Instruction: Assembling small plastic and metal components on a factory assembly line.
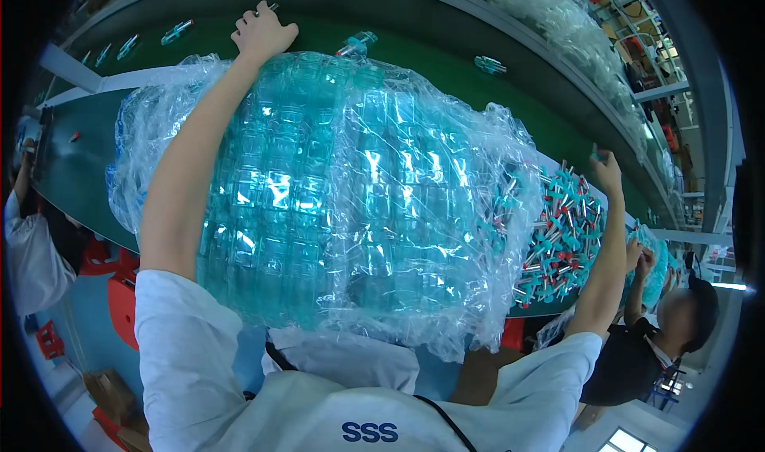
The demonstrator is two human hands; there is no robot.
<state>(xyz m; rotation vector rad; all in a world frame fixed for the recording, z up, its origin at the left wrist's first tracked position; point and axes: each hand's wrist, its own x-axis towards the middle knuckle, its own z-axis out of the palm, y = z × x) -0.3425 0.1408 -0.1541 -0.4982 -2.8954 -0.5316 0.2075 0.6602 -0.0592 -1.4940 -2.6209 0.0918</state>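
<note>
A big clear plastic bag (351,197) stuffed with teal transparent plastic parts lies in front of me across the green conveyor belt (446,77). My left hand (263,31) reaches over the bag's far side, fingers curled on the belt near a small teal piece. My right hand (607,169) is stretched out to the right, pinching a small teal part above a heap of teal and red-tipped parts (562,241) beside the bag.
Single teal parts (177,30) ride along the belt at the back. More filled clear bags (550,13) line the far side. A person in dark clothes (637,348) works at the right; another person's white sleeve (28,261) is at the left.
</note>
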